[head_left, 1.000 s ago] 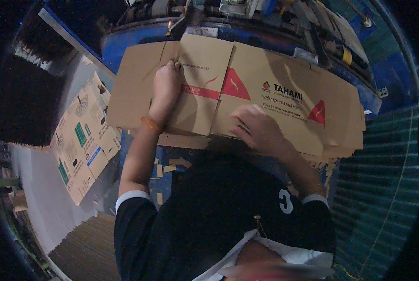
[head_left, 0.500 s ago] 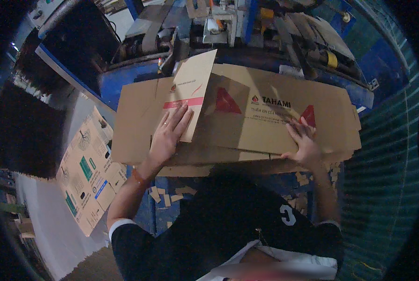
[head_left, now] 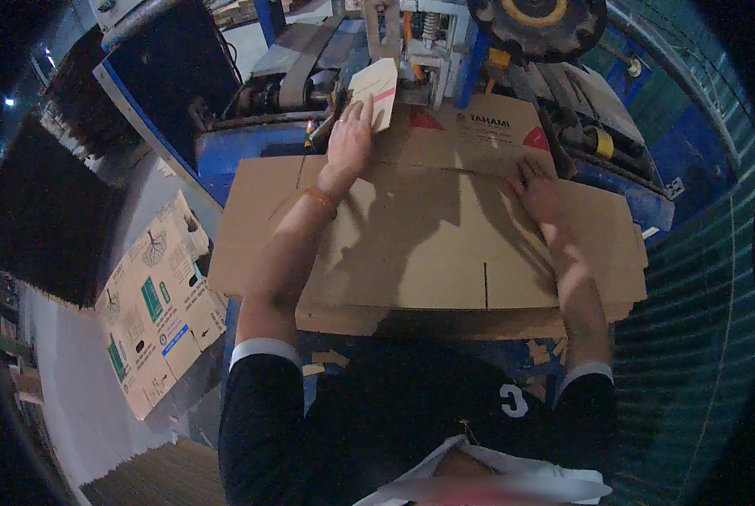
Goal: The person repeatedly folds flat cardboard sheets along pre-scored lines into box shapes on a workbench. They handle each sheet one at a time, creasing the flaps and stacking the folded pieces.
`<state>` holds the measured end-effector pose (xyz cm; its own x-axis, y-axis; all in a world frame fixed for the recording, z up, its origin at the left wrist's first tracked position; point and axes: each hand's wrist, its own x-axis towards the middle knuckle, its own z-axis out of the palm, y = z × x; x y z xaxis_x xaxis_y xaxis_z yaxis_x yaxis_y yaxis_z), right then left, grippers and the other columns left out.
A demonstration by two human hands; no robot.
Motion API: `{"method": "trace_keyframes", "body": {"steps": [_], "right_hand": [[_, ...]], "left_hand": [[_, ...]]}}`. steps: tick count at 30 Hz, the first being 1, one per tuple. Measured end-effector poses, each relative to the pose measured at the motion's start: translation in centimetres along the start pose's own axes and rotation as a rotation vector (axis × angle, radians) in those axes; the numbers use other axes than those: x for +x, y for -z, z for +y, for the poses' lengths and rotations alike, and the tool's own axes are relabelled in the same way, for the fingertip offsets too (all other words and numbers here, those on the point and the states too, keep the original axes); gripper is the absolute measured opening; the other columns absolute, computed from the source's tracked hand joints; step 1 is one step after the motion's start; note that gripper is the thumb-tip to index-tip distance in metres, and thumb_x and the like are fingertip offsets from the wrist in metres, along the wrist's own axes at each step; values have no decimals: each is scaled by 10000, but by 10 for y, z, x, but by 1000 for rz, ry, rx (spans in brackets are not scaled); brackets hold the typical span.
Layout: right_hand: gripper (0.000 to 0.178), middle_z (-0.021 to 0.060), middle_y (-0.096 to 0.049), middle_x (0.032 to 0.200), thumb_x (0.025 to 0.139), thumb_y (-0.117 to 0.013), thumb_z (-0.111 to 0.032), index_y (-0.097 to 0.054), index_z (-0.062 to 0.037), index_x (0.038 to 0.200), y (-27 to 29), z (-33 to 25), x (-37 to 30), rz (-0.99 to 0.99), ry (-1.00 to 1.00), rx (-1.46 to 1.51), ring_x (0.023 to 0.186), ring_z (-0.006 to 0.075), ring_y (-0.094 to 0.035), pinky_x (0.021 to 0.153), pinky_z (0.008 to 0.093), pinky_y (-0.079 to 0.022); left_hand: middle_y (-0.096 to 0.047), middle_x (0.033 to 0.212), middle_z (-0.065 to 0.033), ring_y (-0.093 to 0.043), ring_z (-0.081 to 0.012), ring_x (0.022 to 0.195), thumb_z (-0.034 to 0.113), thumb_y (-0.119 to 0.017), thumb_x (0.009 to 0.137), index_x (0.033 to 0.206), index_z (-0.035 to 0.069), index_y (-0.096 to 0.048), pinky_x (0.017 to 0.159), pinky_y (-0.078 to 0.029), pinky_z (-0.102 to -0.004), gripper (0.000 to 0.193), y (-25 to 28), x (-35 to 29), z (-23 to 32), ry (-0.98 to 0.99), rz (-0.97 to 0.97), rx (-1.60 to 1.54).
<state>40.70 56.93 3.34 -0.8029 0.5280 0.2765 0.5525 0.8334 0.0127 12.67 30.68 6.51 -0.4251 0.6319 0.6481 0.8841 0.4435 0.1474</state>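
A brown cardboard box blank (head_left: 517, 118), printed with dark lettering and red triangles, lies partly within the machine's front opening. Its left end folds up into a pale panel (head_left: 383, 88) with a pink stripe. Against that panel rests my left hand (head_left: 350, 139), fingers stretched out and not wrapped round it. My right hand (head_left: 538, 192) lies on the blank's near right part, fingers extended. Beneath both forearms is a stack of plain brown cardboard sheets (head_left: 411, 261), the top one with a dark slot near its front edge.
Belts (head_left: 306, 63) and rollers flank the machine's middle, with a dark notched wheel (head_left: 536, 13) above. A printed cardboard sheet (head_left: 162, 312) lies at the left, near dark stacked bundles (head_left: 48, 211). Small cardboard offcuts (head_left: 539, 350) lie near me. A green corrugated wall (head_left: 690, 312) stands right.
Both my hands have moved forward, away from me, and the printed blank has slid with them into the machine. The plain sheet beneath is now uncovered.
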Motion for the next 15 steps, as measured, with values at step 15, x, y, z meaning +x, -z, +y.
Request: {"method": "trace_keyframes", "body": {"steps": [15], "right_hand": [[565,222,-509,1287,885,-611,-313,-435,-22,1336,0,124,-237,574,-860,-287,1168,358,-491,944,398,-431]], "left_hand": [[-88,1466,-357,-122,-432,1386,406,-562,907,1403,-133,-136,1117,-176,-467,848,117,-237,-36,1205,533,-171]]}}
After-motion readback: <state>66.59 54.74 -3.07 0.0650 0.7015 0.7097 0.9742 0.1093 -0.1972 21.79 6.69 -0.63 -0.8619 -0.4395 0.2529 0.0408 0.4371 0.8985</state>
